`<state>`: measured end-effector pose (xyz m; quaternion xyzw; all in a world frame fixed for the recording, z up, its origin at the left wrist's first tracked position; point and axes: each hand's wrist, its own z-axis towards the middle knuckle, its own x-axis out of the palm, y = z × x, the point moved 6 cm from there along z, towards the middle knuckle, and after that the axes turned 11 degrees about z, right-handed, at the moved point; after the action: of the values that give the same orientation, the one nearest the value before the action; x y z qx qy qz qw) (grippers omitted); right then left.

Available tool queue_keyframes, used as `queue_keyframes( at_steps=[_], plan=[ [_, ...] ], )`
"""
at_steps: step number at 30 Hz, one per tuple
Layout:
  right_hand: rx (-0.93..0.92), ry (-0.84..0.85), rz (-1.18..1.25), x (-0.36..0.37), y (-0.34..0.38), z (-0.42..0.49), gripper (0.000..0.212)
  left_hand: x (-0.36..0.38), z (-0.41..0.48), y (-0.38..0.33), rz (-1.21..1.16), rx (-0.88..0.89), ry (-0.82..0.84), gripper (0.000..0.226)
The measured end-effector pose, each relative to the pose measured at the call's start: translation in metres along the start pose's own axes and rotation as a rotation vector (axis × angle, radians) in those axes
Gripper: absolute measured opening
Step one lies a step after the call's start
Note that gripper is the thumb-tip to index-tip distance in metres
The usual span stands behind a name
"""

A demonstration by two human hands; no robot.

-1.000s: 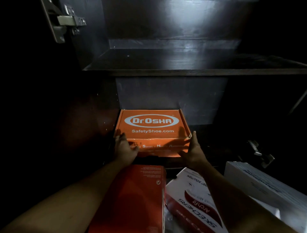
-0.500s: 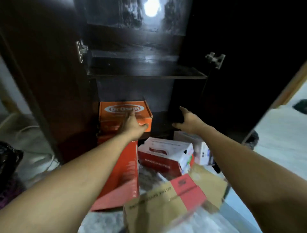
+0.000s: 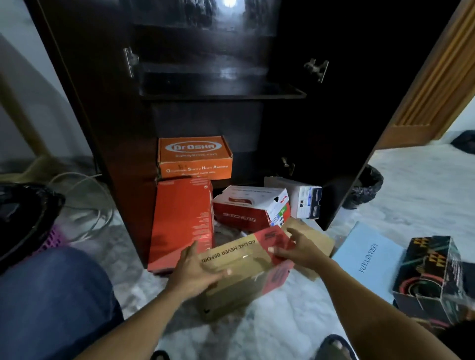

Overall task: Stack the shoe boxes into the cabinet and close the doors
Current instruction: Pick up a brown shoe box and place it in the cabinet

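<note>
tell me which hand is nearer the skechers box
Right. The right hand reaches over the brown box just below the Skechers box; the left hand rests lower on the brown box's left end.

A pale marbled floor (image 3: 282, 323) is seen spreading in front of a dark wooden cabinet (image 3: 108, 108), whose doors stand open. A pale wall (image 3: 23, 77) is seen left of the cabinet, with white cables (image 3: 84, 205) coiled on the floor at its foot. A ribbed brown wooden door (image 3: 434, 84) stands right of the cabinet. A bright light reflection (image 3: 229, 3) is caught high on the cabinet's glossy back panel.
</note>
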<state>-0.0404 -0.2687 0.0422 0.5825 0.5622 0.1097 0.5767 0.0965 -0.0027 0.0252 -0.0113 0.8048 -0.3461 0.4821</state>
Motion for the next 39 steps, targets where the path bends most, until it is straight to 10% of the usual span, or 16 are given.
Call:
queue_keyframes(
  at_steps=[8,30,34,39],
  plan=[
    [-0.023,-0.045,0.011,0.008,-0.042,-0.005,0.118,0.046,-0.017,0.023,0.181,0.088,-0.067,0.143],
    [-0.052,-0.403,0.261,0.011,-0.085,-0.018,0.083,0.06,0.002,0.028,-0.279,-0.024,-0.244,0.07],
    [-0.038,-0.236,0.302,0.021,-0.099,-0.024,0.115,0.075,0.005,0.035,-0.221,0.064,-0.147,0.093],
    [0.023,-0.037,0.343,0.041,-0.147,-0.043,0.132,0.107,-0.002,0.051,-0.093,0.076,0.131,0.172]
  ],
)
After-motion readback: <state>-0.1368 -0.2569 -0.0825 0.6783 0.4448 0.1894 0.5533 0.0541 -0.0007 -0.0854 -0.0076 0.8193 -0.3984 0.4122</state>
